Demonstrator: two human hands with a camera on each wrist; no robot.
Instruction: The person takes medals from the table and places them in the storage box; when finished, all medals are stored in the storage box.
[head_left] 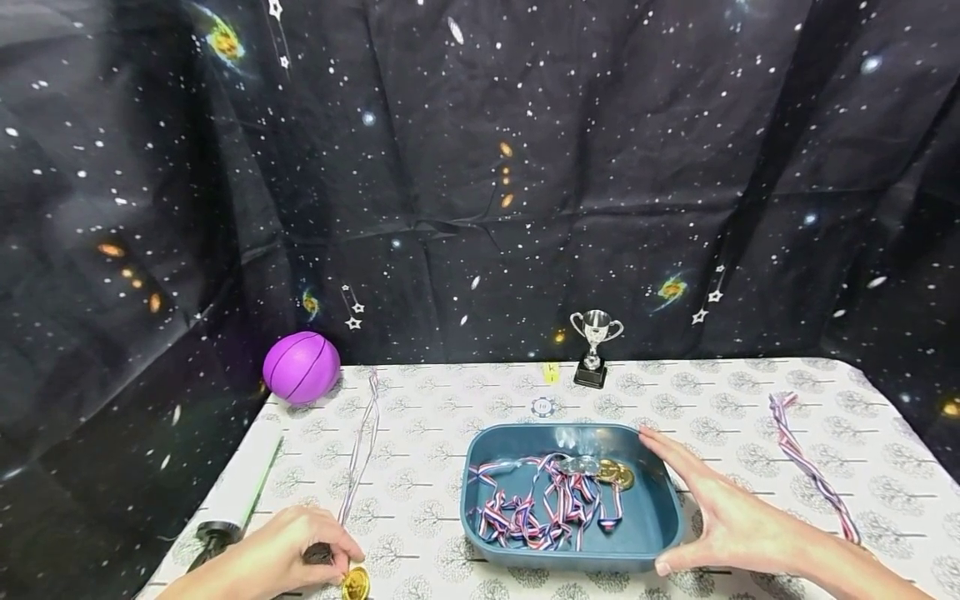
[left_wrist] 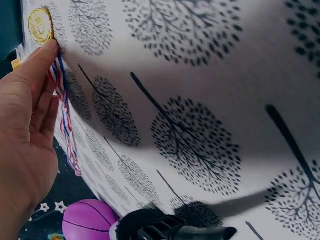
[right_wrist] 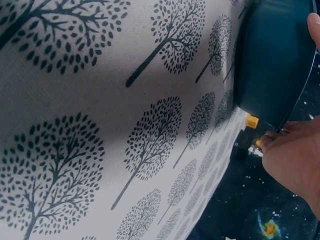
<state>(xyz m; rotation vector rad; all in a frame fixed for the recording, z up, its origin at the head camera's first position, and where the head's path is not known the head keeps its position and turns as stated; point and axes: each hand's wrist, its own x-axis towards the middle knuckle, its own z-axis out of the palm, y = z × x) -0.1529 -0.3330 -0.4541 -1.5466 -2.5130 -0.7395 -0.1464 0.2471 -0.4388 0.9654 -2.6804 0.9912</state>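
Note:
Between thumb and fingers, my left hand (head_left: 296, 546) pinches a gold medal (head_left: 356, 584) at its edge, where the ribbon joins. The medal's striped ribbon (head_left: 365, 442) stretches away across the table; the left wrist view shows the ribbon (left_wrist: 65, 107) running past the fingers. My right hand (head_left: 738, 521) grips the right end of a blue bin (head_left: 570, 560), thumb at the near corner and fingers at the far one. Inside the bin lie a gold medal (head_left: 617, 474), a silver medal (head_left: 579, 464) and a tangle of red, white and blue ribbons (head_left: 525, 521).
A purple ball (head_left: 302, 367) sits at the back left, with a white, black-ended pump (head_left: 243, 479) nearer. Behind the bin are a silver trophy cup (head_left: 595, 337), a yellow block (head_left: 551, 372) and a chip (head_left: 543, 407). Another striped ribbon (head_left: 813, 471) lies at right.

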